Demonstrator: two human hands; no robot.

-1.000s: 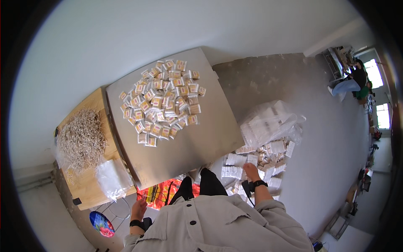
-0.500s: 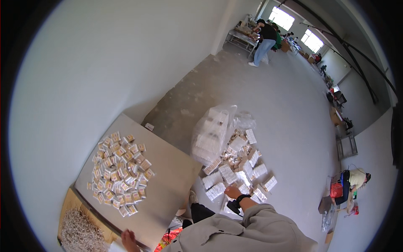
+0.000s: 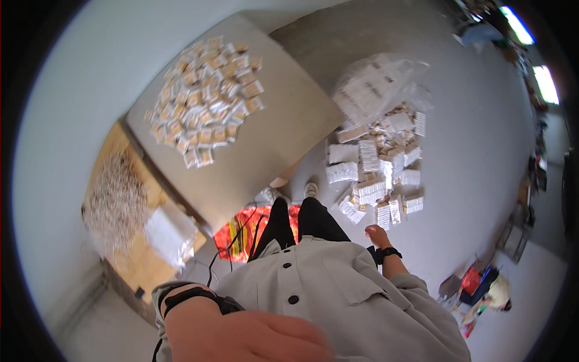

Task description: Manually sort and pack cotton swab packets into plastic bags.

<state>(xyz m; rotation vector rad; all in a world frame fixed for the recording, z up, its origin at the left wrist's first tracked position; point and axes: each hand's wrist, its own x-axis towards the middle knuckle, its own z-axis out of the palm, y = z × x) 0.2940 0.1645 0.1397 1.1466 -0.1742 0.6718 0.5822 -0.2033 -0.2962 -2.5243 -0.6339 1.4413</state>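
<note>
My left hand (image 3: 259, 338) is large and close, in front of my grey shirt (image 3: 313, 271). Its fingers stretch to the right with nothing seen in them, slightly blurred and partly cut off by the lower edge. A dark band circles that wrist. Beyond my right side hangs my right hand (image 3: 379, 236), wearing a black wristband; its fingers mostly point away and nothing shows in them. The nearest things to it are white stacked packs (image 3: 383, 214) in a pile on the floor. Many small white-and-tan packets (image 3: 208, 99) lie heaped on the grey table (image 3: 283, 127).
Left of the table, a wooden surface (image 3: 163, 271) bears a heap of thin pale sticks (image 3: 117, 199) and clear plastic bags (image 3: 172, 232). A red printed sack (image 3: 241, 232) and black cables lie by my legs. A large plastic bag of white packs (image 3: 374, 87) stands behind the floor pile. Another person (image 3: 497, 292) is at right.
My view has tipped down and turned, so the table and pile sit higher in it. My left hand has come from the table's near edge to my front; my right hand is beside the pile.
</note>
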